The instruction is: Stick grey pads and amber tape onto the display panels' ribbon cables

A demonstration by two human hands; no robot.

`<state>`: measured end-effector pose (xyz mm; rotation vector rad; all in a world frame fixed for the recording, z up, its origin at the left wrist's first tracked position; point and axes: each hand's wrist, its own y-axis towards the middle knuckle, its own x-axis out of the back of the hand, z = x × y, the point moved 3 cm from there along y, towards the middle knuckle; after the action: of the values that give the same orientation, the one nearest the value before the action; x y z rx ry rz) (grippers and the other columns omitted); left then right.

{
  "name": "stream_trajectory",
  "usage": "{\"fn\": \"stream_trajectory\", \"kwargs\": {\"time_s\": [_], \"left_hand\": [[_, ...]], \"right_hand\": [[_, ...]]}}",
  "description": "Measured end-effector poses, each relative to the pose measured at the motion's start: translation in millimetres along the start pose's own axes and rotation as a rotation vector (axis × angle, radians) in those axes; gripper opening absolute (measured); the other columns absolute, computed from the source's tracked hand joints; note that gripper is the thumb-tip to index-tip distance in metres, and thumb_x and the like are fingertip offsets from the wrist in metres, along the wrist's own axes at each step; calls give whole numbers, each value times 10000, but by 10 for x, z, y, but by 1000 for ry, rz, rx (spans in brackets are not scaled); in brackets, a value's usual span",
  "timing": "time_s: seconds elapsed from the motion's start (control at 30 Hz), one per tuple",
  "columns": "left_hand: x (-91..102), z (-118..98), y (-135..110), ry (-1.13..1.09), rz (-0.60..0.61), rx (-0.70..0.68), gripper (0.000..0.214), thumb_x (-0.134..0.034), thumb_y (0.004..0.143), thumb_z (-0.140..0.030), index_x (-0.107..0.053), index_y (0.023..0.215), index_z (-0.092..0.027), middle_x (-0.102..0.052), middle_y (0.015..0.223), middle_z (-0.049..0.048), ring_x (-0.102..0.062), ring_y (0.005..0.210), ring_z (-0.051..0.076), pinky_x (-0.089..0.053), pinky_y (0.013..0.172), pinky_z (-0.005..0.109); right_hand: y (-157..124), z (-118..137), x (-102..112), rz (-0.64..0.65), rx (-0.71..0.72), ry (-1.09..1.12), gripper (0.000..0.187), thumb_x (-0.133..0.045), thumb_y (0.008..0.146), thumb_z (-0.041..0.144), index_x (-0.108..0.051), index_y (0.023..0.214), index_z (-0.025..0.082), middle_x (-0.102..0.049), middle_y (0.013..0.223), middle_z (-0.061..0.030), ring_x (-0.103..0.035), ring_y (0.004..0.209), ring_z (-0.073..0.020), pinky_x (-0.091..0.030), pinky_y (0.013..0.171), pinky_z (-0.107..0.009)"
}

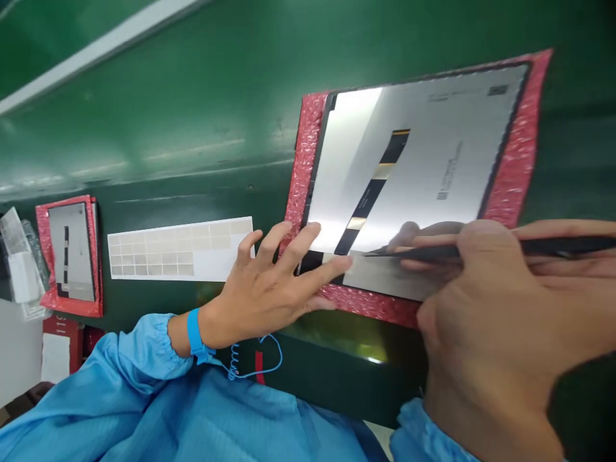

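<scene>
Red wrap [308, 131] on the tabletop [216, 128] likely cushions the panel [423, 170]; the left hand [272, 285], spread, presumably steadies the near-left corner; the right hand [500, 301] grips a pointed tool [558, 246] pen-like.

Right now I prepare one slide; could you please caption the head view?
Left hand at the corner of a silver panel on red bubble wrap, right hand holding a black pointed tool.

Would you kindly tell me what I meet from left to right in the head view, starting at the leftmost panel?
Leftmost panel, white sheet, left hand, dark strip on the large panel, right hand holding a black pointed tool.
</scene>
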<state>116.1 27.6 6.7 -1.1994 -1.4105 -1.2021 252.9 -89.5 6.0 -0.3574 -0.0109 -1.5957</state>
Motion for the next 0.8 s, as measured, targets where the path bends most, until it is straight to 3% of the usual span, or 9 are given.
{"fn": "stream_trajectory", "kwargs": {"time_s": [0.1, 0.23, 0.4, 0.5, 0.57, 0.67, 0.8], "left_hand": [[48, -46, -37, 93, 15, 42, 551, -588, 979, -627, -620, 1396, -268, -504, 1539, 145, -391, 1420, 353, -263, 1150, 514], [15, -166, 1, 117, 38, -14, 655, -456, 1010, -677, -607, 1406, -178, -444, 1595, 170, -369, 1444, 366, -259, 1153, 515], [88, -125, -56, 142, 68, 64, 520, -523, 1019, -573, -600, 1400, -228, -438, 1599, 179, -347, 1479, 377, -249, 1159, 547], [221, -42, -65, 88, 112, 186, 402, -480, 1052, -500, -657, 1268, -211, -478, 1548, 186, -394, 1449, 386, -284, 1155, 562], [263, 21, 29, -41, 168, 358, 413, -414, 1077, -485, -646, 1243, -186, -525, 1485, 172, -479, 1376, 342, -362, 1136, 506], [235, 114, 319, -188, 190, 615, 507, -393, 1073, -497, -562, 1313, -83, -606, 1320, 210, -580, 1251, 324, -465, 1065, 461], [144, 240, 731, -296, 206, 744, 642, -536, 981, -582, -569, 1266, -7, -666, 1216, 263, -679, 1160, 350, -570, 955, 434]], "right_hand": [[28, -75, -3, 17, 135, 105, 198, -674, 753, 263, -522, 840, 170, -648, 743, -96, -687, 667, -296, -601, 497, -353], [87, -230, -20, 28, 108, 171, 236, -686, 738, 282, -520, 860, 167, -651, 729, -83, -677, 626, -283, -586, 473, -327], [137, -358, -19, 17, 52, 228, 289, -682, 688, 285, -508, 889, 171, -643, 718, -94, -694, 682, -318, -594, 502, -332], [149, -396, -35, 39, 26, 260, 313, -689, 668, 287, -517, 899, 166, -640, 716, -104, -696, 696, -334, -600, 513, -354], [152, -420, -60, 38, 4, 289, 319, -692, 657, 287, -516, 897, 170, -632, 706, -95, -696, 696, -332, -604, 516, -359], [154, -458, -81, -5, -20, 338, 296, -682, 663, 281, -503, 878, 185, -614, 686, -68, -687, 663, -297, -604, 517, -341], [151, -457, -7, -56, -50, 387, 252, -691, 643, 200, -511, 818, 184, -584, 665, -60, -672, 652, -291, -585, 486, -332]]}}
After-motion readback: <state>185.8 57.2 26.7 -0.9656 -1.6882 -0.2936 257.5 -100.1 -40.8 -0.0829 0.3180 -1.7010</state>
